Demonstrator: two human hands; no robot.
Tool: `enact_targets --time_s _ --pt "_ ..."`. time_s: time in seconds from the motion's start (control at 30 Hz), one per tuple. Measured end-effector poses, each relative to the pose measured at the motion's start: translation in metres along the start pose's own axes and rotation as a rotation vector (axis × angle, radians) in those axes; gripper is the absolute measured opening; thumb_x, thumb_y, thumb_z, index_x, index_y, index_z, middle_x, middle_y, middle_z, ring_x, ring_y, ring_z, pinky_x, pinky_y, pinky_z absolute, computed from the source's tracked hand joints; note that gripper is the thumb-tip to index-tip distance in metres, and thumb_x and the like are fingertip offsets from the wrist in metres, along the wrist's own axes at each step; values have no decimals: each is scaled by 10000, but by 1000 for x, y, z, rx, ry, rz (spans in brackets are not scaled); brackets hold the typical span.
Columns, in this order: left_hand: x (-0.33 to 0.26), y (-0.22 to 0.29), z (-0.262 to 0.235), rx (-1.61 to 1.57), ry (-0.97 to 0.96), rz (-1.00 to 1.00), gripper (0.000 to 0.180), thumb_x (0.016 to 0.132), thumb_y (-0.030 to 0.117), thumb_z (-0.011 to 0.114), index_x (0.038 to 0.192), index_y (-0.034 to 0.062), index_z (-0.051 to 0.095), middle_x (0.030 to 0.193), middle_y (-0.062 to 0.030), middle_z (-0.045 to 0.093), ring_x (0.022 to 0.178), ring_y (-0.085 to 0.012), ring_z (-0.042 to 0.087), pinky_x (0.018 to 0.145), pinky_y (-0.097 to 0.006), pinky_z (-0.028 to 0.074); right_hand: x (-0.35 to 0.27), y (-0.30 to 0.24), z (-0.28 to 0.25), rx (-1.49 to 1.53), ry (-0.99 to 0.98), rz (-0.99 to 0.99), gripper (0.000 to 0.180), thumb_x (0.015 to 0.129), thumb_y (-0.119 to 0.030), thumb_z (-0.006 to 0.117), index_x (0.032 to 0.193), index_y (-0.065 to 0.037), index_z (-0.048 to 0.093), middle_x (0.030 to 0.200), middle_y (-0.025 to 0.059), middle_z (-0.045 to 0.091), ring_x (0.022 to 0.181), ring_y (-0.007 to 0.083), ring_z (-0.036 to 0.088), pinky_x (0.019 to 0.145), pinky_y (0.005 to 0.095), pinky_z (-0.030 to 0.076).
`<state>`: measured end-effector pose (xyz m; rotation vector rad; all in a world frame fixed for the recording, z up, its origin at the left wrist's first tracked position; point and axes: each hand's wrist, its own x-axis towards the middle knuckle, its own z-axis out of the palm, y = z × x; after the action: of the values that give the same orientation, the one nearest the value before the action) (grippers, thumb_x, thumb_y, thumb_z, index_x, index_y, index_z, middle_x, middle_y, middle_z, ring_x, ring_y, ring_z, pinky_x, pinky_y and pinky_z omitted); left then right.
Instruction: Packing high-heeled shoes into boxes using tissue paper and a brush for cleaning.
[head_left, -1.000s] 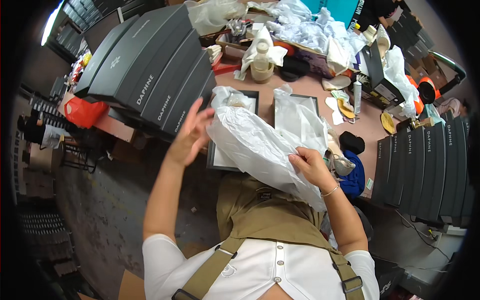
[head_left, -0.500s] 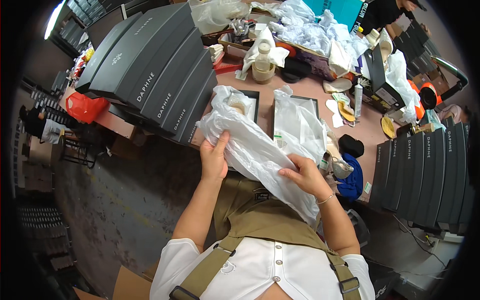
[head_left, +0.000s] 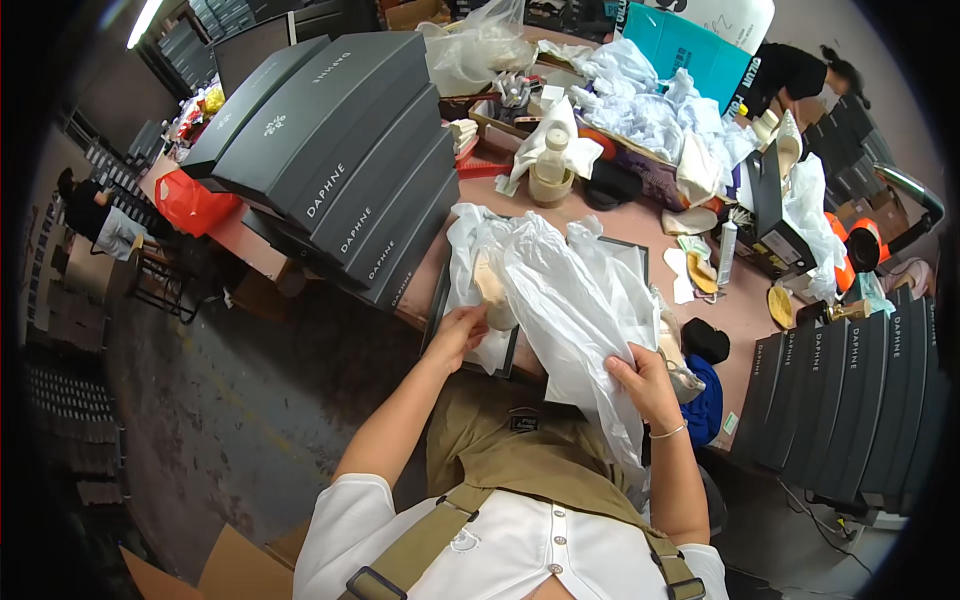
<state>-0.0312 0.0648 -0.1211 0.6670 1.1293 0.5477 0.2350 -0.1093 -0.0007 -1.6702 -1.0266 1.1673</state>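
Observation:
A sheet of white tissue paper (head_left: 560, 285) hangs across two open shoe boxes on the table. Its near edge is pinched by my right hand (head_left: 645, 382), between thumb and fingers. My left hand (head_left: 460, 335) is closed at the near end of a beige shoe (head_left: 487, 284), its fingertips partly hidden against it. That shoe lies in the left shoe box (head_left: 437, 300), with white paper around it. Most of the right shoe box (head_left: 643, 258) is covered by tissue paper; what lies inside is hidden.
Dark lidded shoe boxes (head_left: 330, 170) are stacked at left, and more boxes (head_left: 830, 400) stand at right. Behind are a bottle in a cup (head_left: 550, 170), crumpled paper (head_left: 660, 100) and a blue box (head_left: 690, 55). A blue cloth (head_left: 706, 405) lies near the right edge.
My left hand has let go of the tissue paper and moved down to the shoe. My right hand has drawn the paper to the right, uncovering part of the shoe.

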Motion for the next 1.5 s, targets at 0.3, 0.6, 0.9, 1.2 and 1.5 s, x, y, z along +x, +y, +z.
enact_targets --time_s 0.3,0.6,0.9,1.2,1.5 --pt "43 18 13 -93 -100 48 331 852 137 591 1156 21 535 1010 -72 619 912 -195 617 811 -352 519 -17 -27 5 -293 123 -184 136 865 -100 652 916 25 635 639 39 566 579 85 491 558 258 417" --pt "-131 34 -22 -294 -788 52 694 844 294 651 1374 23 293 1090 -148 594 909 -216 644 759 -315 558 -23 -70 -10 -906 284 -570 75 826 -91 614 869 -30 621 755 152 595 705 327 616 613 400 484" --pt "-149 -29 14 -197 -857 -502 869 844 626 550 1437 42 302 1384 -130 450 1278 -245 445 1066 -411 367 -68 -32 68 -648 -157 -601 461 777 -114 632 1233 -138 566 757 87 561 673 296 598 582 386 492" --pt "-136 -42 70 -479 -514 -218 414 882 174 682 1244 39 533 1197 -71 621 1084 -195 596 987 -355 449 -90 -30 21 -315 -204 -317 327 840 -87 638 1160 -30 603 990 203 650 876 371 632 771 369 503" --pt "-153 -48 59 -334 -667 128 443 911 133 625 1304 5 464 1271 -132 558 1166 -239 552 1014 -384 424 -105 -7 21 -263 13 -287 311 865 -58 607 1175 -36 600 979 181 650 843 332 645 752 352 509"
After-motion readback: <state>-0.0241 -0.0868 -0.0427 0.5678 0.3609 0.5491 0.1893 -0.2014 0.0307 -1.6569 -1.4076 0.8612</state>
